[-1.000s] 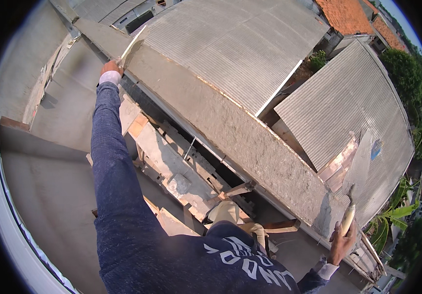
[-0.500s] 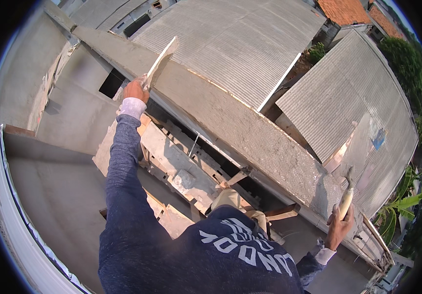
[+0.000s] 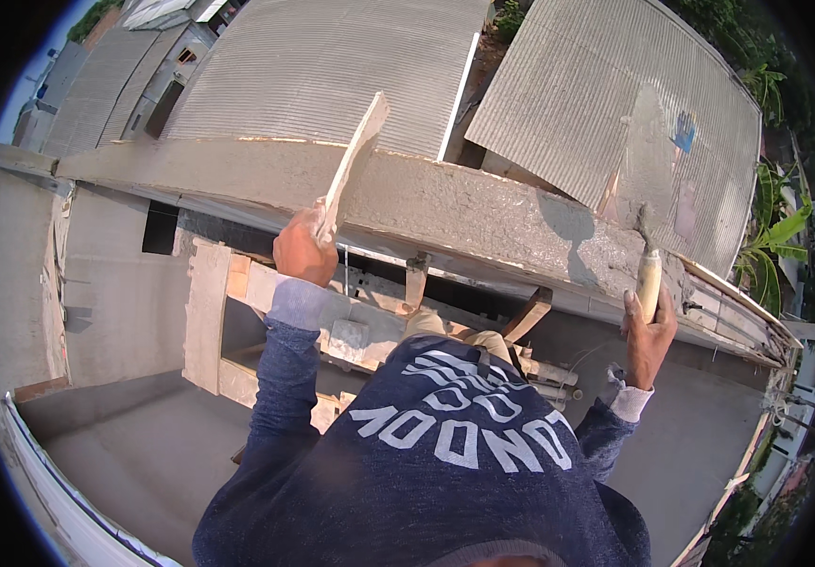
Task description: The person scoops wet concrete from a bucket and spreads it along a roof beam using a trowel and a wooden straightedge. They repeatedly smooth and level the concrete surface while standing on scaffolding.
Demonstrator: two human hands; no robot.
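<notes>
My left hand (image 3: 303,249) is closed around a flat, mortar-smeared plastering float (image 3: 358,156), seen nearly edge-on. The float stands tilted up over the concrete ledge (image 3: 237,175), whose top carries grey mortar (image 3: 464,210), rougher toward the right. Farther right, my right hand (image 3: 650,342) grips the pale handle of a trowel (image 3: 650,283). Its grey-coated blade reaches beyond the ledge in the picture, above its right end. A shadow of the trowel falls on the mortar. Whether either tool touches the ledge cannot be made out.
Beyond the ledge lie corrugated roofs (image 3: 332,76), lower down. On the near side are wooden scaffold boards (image 3: 207,321) with dark gaps, and a block-like grey lump (image 3: 349,337). A plastered wall (image 3: 114,283) rises at left. Wooden props (image 3: 528,315) stand under the ledge.
The view has turned, so the ledge runs more level across it. My left hand has brought the float rightward along the ledge, closer to the trowel. Both tools stay in my hands.
</notes>
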